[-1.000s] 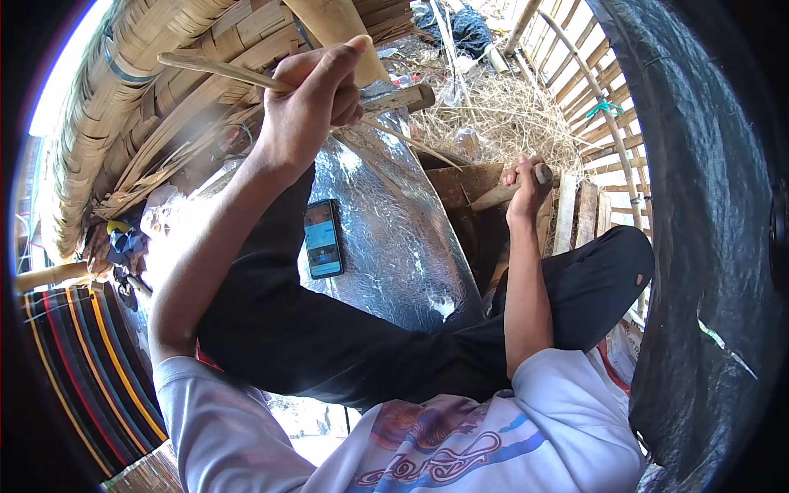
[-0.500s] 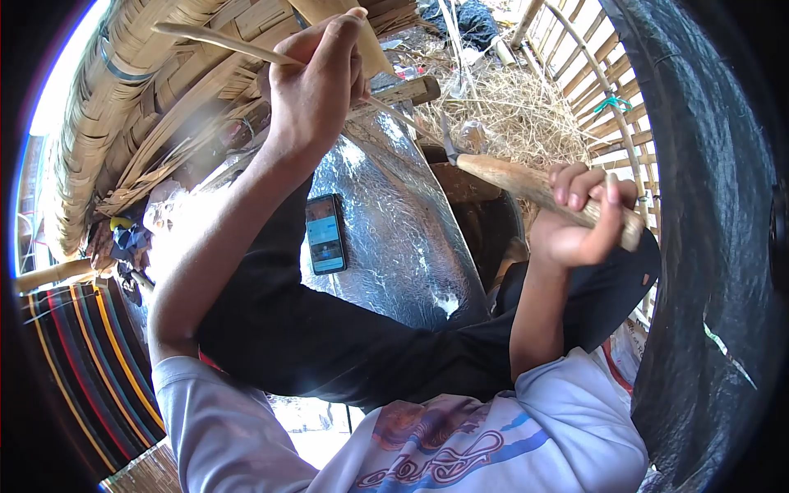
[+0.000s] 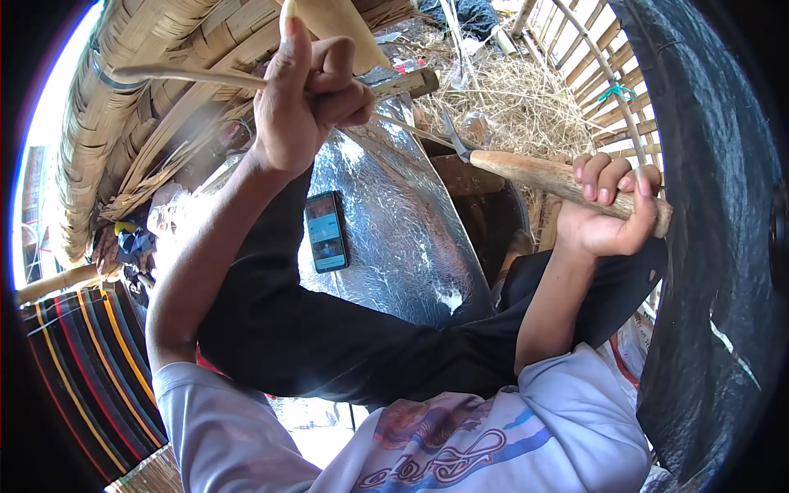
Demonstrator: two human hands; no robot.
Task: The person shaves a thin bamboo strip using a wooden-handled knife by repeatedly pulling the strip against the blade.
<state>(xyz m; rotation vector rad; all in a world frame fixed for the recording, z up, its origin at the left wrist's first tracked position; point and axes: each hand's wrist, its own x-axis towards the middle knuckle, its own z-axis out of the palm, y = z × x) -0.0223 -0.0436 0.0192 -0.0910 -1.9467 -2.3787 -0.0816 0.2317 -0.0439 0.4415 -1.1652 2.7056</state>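
My left hand [image 3: 304, 94] is closed around a thin wooden stick [image 3: 189, 76], with the thumb pointing up. One end of the stick reaches out to the left, and a thin length shows on the right side of the hand. Fingers of my right hand [image 3: 612, 201] wrap the thick wooden handle of a tool [image 3: 534, 172]. Its short, curved metal blade [image 3: 454, 135] points up and left, near the stick's far end. Whether blade and stick touch, I cannot tell.
A phone [image 3: 327, 232] with a lit screen lies on a shiny silvery sheet [image 3: 394, 238] between my legs. Woven bamboo [image 3: 99, 131] curves at the left. Dry straw [image 3: 526, 103] and a bamboo lattice [image 3: 608, 66] are at the upper right. Striped cloth [image 3: 94, 374] lies lower left.
My right hand has come up and to the right with the handled tool, whose blade now shows. My left hand has turned, its thumb now pointing up, with the stick still held.
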